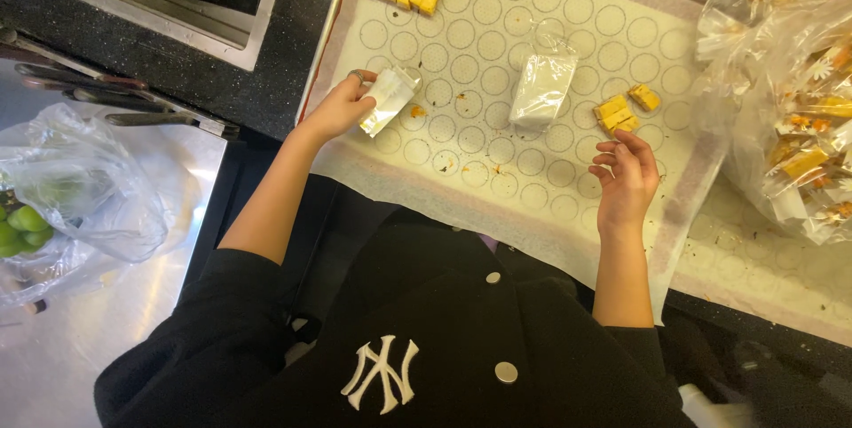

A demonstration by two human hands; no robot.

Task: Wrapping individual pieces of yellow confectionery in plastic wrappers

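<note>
Left hand: left hand pinches a small clear wrapper, its long axis slanting up to the right.
Right hand: right hand holds nothing, fingers loosely curled, resting on the baking mat.
Yellow bars: yellow bars lie just beyond the right fingertips, well apart from the left hand.
Nearer hand: the right.
Between the hands: a stack of wrappers.

Illumination is bright, even and overhead. Shadows are soft and short. Glare appears on the steel surface at lower left and the plastic bags at right. Focus is sharp at centre; edges show mild wide-angle distortion.
</note>
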